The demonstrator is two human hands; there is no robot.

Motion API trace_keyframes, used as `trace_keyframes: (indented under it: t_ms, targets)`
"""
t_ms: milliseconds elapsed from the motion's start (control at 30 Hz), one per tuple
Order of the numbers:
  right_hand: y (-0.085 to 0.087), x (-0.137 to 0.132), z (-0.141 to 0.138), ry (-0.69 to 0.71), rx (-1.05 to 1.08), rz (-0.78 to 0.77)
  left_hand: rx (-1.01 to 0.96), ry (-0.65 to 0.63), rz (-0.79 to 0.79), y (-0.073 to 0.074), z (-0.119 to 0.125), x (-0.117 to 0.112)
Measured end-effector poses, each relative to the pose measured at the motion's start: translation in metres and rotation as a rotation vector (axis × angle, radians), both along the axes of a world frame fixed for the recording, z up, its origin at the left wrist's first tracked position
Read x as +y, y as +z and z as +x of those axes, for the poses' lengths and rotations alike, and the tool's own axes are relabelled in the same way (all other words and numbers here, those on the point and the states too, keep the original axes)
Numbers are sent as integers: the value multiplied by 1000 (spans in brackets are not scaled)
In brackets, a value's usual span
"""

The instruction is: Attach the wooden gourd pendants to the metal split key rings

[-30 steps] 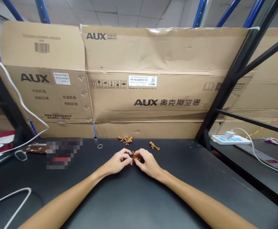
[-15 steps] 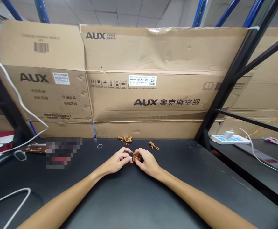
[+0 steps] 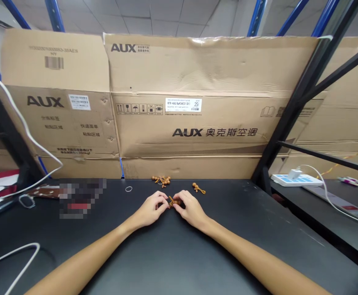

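My left hand (image 3: 150, 209) and my right hand (image 3: 190, 209) meet over the black table (image 3: 173, 262), fingertips pinched together on a small brown beaded charm (image 3: 175, 201) with a thin cord. Both hands rest low on the table top. Behind them, near the cardboard, lies a small heap of similar brown bead charms (image 3: 161, 180), and a single bead charm (image 3: 198, 188) lies to its right. A small metal ring (image 3: 129, 189) lies to the left of the heap.
Large AUX cardboard boxes (image 3: 197, 102) wall off the back of the table. A white cable (image 3: 16, 254) loops at the front left. Black frame posts (image 3: 292, 106) stand to the right; a white power strip (image 3: 292, 179) lies on the neighbouring table.
Both hands have kept pinching the charm and shifted slightly away from me; the fingers have turned the charm a little.
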State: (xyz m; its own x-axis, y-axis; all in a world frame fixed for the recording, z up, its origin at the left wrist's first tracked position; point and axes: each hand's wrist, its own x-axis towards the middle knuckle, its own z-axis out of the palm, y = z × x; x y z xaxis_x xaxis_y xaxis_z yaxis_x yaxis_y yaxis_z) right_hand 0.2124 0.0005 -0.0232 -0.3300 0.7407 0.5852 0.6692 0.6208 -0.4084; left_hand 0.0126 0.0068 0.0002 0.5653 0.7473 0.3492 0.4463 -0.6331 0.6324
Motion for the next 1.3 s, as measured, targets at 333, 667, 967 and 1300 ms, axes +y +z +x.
trace_keyframes:
  t_ms: [333, 667, 967, 1300]
  targets:
    - [6, -5, 2, 38, -273, -19, 399, 66, 412, -4, 0, -9]
    - [2, 1, 9, 7, -377, -226, 435, 36, 288, -12, -15, 4]
    - [4, 0, 8, -5, -376, -221, 461, 42, 282, -7, -15, 2]
    - [4, -1, 7, -16, -378, -207, 426, 98, 337, -12, -17, 8]
